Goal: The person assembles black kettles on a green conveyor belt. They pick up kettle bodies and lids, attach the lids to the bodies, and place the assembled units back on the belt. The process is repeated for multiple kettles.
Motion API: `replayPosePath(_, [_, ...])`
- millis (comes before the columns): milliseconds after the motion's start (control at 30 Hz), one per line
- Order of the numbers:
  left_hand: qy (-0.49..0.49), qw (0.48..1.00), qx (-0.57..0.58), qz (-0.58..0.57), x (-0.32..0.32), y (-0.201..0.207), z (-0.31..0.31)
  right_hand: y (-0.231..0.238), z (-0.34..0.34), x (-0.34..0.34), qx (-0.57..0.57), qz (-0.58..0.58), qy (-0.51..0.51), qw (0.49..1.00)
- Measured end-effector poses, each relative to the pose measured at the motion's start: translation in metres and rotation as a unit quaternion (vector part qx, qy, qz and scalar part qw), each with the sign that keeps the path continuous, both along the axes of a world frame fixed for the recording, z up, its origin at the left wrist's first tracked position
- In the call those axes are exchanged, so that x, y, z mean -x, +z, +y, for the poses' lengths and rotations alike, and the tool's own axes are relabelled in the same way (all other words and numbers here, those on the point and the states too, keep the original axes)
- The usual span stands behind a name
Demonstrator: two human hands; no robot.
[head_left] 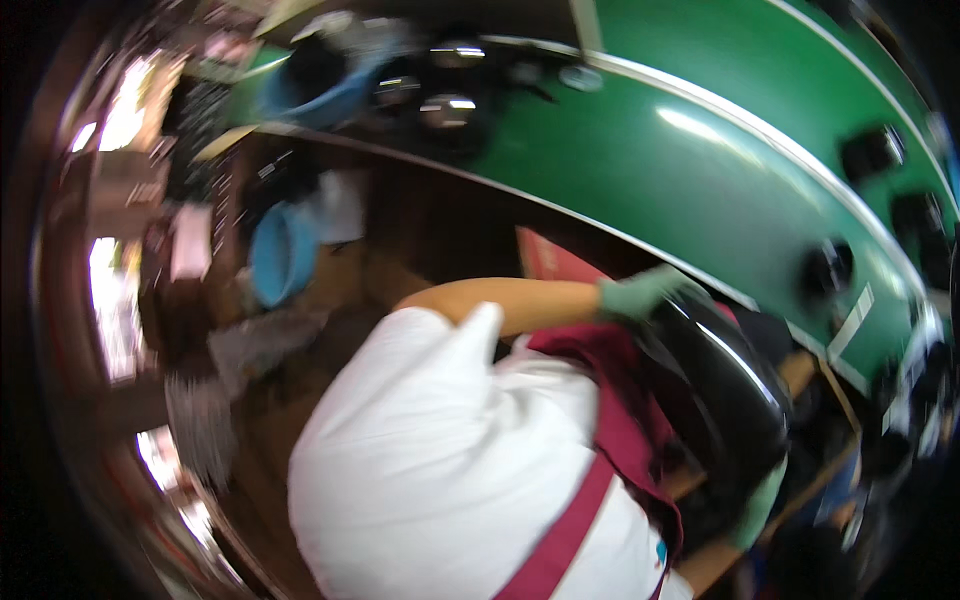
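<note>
Nearest, a white shirt (400,460) fills the lower middle, crossed by a maroon apron (555,535). Beyond it, the hands are apart at opposite ends of a glossy black piece (728,375), which is held out in front of the apron, just short of the table. The left hand (648,292), in a pale green glove, is clamped on its upper end; the right hand (764,503), gloved alike, is against its lower end (blur and shadow hide the fingers, so how tightly they close I cannot tell). A red panel (560,258) shows just behind the left forearm. Past that runs the green table (640,150), with rounded black parts (828,268) spaced along its right side and shiny black ones (447,110) clustered at its left, near a blue basin (330,103)
</note>
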State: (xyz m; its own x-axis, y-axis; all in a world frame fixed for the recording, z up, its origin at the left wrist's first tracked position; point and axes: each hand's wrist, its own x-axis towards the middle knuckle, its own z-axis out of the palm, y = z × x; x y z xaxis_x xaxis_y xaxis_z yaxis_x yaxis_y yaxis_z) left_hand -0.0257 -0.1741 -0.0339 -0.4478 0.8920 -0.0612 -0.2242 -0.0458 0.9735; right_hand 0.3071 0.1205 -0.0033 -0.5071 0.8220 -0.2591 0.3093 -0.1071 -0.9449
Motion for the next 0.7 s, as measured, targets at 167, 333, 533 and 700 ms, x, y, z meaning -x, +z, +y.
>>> replayPosePath(167, [-0.041, 0.979, -0.043, -0.193, -0.012, -0.011, 0.004, 0.009, -0.021, 0.006, 0.006, 0.045, -0.002, 0.999])
replayPosePath(333, [0.139, 0.940, -0.062, 0.304, -0.016, 0.092, 0.015, 0.010, -0.033, -0.007, 0.006, 0.009, -0.017, 1.000])
replayPosePath(533, [0.124, 0.929, 0.005, 0.350, -0.050, 0.092, -0.022, 0.023, -0.035, -0.001, -0.019, -0.035, 0.017, 0.999])
replayPosePath(700, [0.113, 0.985, 0.048, 0.119, -0.052, 0.068, -0.016, 0.043, -0.041, 0.009, -0.060, -0.039, 0.025, 0.997])
